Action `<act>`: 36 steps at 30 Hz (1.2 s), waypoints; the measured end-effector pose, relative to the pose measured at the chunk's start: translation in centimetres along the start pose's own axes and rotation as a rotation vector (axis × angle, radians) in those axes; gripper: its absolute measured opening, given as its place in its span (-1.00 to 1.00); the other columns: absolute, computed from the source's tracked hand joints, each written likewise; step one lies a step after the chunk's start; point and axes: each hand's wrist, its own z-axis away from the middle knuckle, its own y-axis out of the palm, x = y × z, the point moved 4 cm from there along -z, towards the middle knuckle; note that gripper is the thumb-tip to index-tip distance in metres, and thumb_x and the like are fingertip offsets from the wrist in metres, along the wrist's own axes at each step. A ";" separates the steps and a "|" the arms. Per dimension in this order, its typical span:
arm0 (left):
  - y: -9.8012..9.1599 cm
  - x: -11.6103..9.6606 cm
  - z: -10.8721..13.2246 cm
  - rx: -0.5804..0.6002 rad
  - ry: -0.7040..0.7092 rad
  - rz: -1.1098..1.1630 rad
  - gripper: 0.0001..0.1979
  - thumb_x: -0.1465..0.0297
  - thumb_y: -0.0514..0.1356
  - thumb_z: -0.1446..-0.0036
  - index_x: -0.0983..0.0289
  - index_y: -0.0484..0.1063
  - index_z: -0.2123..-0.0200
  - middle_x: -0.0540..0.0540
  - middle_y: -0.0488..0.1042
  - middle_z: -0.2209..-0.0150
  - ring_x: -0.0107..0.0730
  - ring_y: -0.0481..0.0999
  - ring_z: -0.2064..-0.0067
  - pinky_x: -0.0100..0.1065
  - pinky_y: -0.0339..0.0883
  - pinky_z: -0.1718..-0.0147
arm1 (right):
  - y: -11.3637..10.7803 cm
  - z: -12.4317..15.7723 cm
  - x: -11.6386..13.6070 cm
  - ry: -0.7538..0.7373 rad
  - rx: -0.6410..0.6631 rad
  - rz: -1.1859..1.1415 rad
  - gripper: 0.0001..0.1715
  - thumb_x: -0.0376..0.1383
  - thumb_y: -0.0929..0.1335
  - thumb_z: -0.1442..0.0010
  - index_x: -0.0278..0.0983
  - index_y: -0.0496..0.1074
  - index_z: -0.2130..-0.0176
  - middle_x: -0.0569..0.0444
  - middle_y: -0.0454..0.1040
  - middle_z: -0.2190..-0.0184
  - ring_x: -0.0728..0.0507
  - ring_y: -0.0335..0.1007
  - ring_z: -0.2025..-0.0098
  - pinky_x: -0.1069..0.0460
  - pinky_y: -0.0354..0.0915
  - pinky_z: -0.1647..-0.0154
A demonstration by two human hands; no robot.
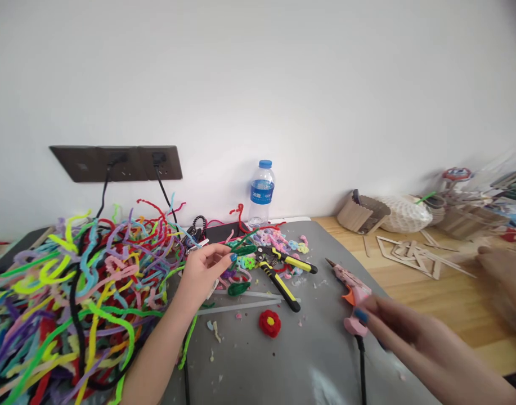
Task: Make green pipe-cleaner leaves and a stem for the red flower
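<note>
My left hand is closed in a pinch on a dark green pipe-cleaner leaf, above the grey mat. My right hand has its thumb and fingers around the handle end of a pink hot glue gun, whose tip points away to the left. A red pipe-cleaner flower with a yellow centre lies between my hands. Another dark green leaf rests below my left fingers. Yellow-and-black wire cutters lie open beside it, close to two pale glue sticks.
A big tangle of coloured pipe cleaners covers the left. A water bottle stands by the wall, near sockets with two plugged cords. Wooden sticks and a stick-built container are at right. Another person's blurred hand shows there.
</note>
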 end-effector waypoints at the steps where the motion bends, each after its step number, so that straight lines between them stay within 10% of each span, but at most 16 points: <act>1: 0.1 0.1 0.0 0.011 -0.007 -0.007 -0.68 0.23 0.41 0.19 0.30 0.60 0.35 -0.01 0.46 0.53 -0.42 0.39 0.52 -0.42 0.32 0.56 | 1.7 -0.9 1.7 -0.031 0.078 0.068 -0.70 -0.05 0.57 0.04 -0.21 0.59 0.44 0.06 0.40 0.67 -0.14 0.34 0.61 0.03 0.29 0.68; 6: 0.3 0.3 -0.1 0.057 -0.001 -0.034 -0.70 0.23 0.39 0.14 0.32 0.58 0.35 0.03 0.47 0.49 -0.38 0.43 0.46 -0.43 0.34 0.55 | 10.0 -5.8 6.3 -0.330 0.178 0.069 -0.67 -0.08 0.41 -0.21 -0.22 0.53 0.12 -0.03 0.55 0.28 -0.18 0.45 0.26 -0.05 0.40 0.21; 11: 0.1 0.6 -0.2 0.108 0.018 -0.032 -0.73 0.26 0.37 0.06 0.33 0.57 0.32 0.04 0.48 0.46 -0.41 0.41 0.43 -0.44 0.33 0.50 | 15.1 -9.1 4.2 -0.330 0.367 -0.138 -0.77 -0.13 0.39 -0.21 -0.24 0.50 0.24 0.02 0.51 0.36 -0.14 0.41 0.32 -0.01 0.33 0.30; 36: 0.8 0.6 0.0 0.213 -0.028 -0.116 -0.79 0.28 0.32 0.00 0.30 0.46 0.37 0.01 0.42 0.46 -0.47 0.36 0.46 -0.47 0.28 0.53 | 13.8 -9.4 2.3 -0.212 0.415 -0.217 -0.84 -0.21 0.46 -0.12 -0.26 0.52 0.32 0.07 0.49 0.41 -0.07 0.35 0.39 0.04 0.24 0.38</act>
